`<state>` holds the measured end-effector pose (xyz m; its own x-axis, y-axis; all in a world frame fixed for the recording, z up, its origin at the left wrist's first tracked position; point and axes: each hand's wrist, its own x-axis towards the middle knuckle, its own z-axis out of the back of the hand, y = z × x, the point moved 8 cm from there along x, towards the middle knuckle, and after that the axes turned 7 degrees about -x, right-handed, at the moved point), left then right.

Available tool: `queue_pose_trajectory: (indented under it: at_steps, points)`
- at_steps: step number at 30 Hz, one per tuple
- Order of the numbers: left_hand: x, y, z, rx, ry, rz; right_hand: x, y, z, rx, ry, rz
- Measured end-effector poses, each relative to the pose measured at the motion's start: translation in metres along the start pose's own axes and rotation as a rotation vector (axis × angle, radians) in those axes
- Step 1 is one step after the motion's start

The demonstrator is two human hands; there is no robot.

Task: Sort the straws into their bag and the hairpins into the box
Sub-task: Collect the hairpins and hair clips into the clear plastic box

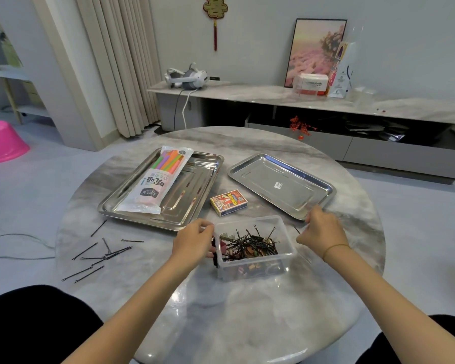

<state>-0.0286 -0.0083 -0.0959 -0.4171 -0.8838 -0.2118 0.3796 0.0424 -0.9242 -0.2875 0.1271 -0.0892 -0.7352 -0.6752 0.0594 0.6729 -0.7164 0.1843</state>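
The left hand [195, 241] gripped the clear box's [255, 264] left wall; the right hand [323, 229], fingers curled, empty, hovered right of it. Loose hairpins [103, 254] lay near the table's [247, 311] left edge.

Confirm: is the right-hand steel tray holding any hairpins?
No. The right-hand steel tray shows only a small white sticker, while black hairpins lie in the clear plastic box and loose on the marble table.

Single head-worn wide-angle view, looking forward and down, close over round table [247, 311]
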Motion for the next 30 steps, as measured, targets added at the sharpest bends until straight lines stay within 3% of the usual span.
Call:
queue_pose_trajectory:
  at_steps: [4, 6, 9, 12, 18, 24, 30]
  points:
    - [0.003, 0.008, 0.001, -0.106, 0.043, 0.057, -0.005, 0.021, 0.027, 0.270, -0.162, 0.105]
    - [0.003, 0.011, 0.003, -0.122, 0.054, 0.061, -0.012, 0.045, 0.045, 0.412, -0.185, 0.286]
    - [0.001, 0.017, 0.009, -0.122, 0.073, 0.053, -0.032, 0.089, 0.052, 0.492, -0.042, 0.582]
    - [0.002, 0.029, 0.025, -0.053, 0.046, 0.041, -0.042, 0.113, 0.031, 0.342, 0.073, 0.746]
    - [0.006, 0.056, 0.081, 0.219, -0.149, -0.026, -0.039, 0.129, 0.012, 0.272, 0.182, 0.793]
    - [0.000, 0.060, 0.134, 0.777, -0.439, -0.112, -0.054, 0.159, 0.016, 0.305, 0.132, 0.863]
    - [0.025, 0.077, 0.160, 0.956, -0.396, -0.019, -0.069, 0.173, 0.008, 0.344, 0.137, 0.931]
